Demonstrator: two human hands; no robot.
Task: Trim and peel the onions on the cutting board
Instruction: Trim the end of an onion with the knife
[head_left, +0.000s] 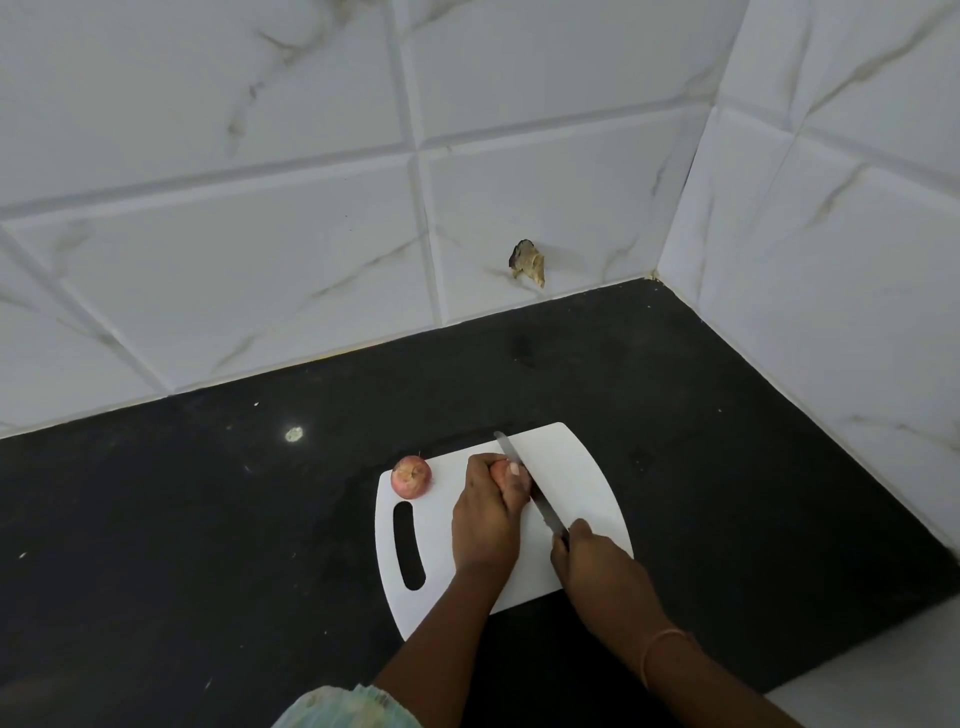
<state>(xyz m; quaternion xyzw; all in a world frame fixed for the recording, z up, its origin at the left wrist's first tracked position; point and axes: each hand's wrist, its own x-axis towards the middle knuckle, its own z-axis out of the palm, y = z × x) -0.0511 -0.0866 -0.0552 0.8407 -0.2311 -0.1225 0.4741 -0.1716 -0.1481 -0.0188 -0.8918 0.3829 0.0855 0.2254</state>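
Here left hand (485, 512) fingers clasp onion (500, 474); right hand (587, 558) grips knife (530, 491) pointing away-left.

I see a smooth white plastic cutting board (571, 478) on a matt, speckled black stone counter (208, 519), glossy marbled tiles (260, 234) behind the board.

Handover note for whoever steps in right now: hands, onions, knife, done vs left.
Left hand: grips one onion on the white cutting board.
Right hand: holds the knife by its handle, blade lying across the board right beside the held onion, at the left fingertips.
Second onion: sits untouched, skin on, at the board's far left corner above the handle slot.
Done: nothing visibly finished; no trimmings or peel on the board.
Left: trim and peel the held onion, then the second one.
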